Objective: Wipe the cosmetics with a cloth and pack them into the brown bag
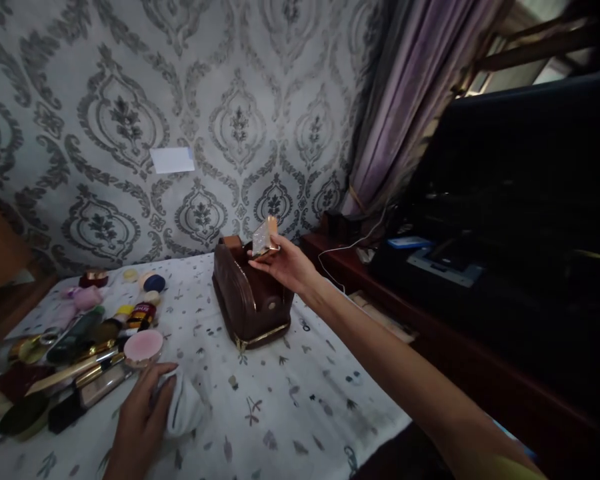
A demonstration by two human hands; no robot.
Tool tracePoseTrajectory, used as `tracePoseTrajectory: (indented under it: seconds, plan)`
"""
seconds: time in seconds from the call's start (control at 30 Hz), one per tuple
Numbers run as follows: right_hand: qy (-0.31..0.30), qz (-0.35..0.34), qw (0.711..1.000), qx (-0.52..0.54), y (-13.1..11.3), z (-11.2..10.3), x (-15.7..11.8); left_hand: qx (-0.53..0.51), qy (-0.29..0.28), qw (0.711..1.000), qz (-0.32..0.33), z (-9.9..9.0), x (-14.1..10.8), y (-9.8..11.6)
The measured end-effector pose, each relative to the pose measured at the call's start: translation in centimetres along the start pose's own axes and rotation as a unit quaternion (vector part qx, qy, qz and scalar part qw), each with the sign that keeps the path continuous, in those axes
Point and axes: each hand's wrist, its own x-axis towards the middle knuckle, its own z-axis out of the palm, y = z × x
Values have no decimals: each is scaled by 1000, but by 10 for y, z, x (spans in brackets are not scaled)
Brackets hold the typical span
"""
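Observation:
My right hand (291, 267) is closed on a small box (263, 239) with a glittery silvery face and gold-coloured edges. It holds the box just above a dark brown toiletry bag (253, 303), which stands on the patterned cloth with its brass zip low at the front. At the lower left, my left hand (143, 410) grips a bunched white cloth (184, 403) between thumb and fingers. A round pink-topped container (144, 345) sits just beyond its fingertips.
Several cosmetics lie on the left, among them a dark green tube (76, 335), a brush (75, 371) and a dark-capped bottle (93, 397). The patterned wall (195, 107) rises behind the bag. A white cable (355, 241) runs over the dark red surface (320, 248) at right.

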Motion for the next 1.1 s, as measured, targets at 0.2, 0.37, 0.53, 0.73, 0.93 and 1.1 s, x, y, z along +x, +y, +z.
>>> tracePoseTrajectory:
  seconds: [0.2, 0.37, 0.53, 0.73, 0.93, 1.1]
  plan:
    - [27, 33, 999, -27, 14, -13, 14, 15, 4, 1000, 0, 2, 1, -4]
    - [15, -30, 999, -24, 30, -1, 0, 17, -3, 1000, -8, 5, 2, -6]
    - [44, -53, 997, -24, 43, 9, -5, -18, 9, 1000, -8, 15, -4, 11]
    - [48, -36, 998, -29, 42, 7, -3, -72, -26, 994, -79, 18, 6, 18]
    - [21, -10, 1000, -9, 39, 5, -1, -57, -80, 995, -18, 22, 39, 40]
    - [24, 10, 1000, 4, 41, 4, 4, 22, -74, 975, 208, 38, 94, 102]
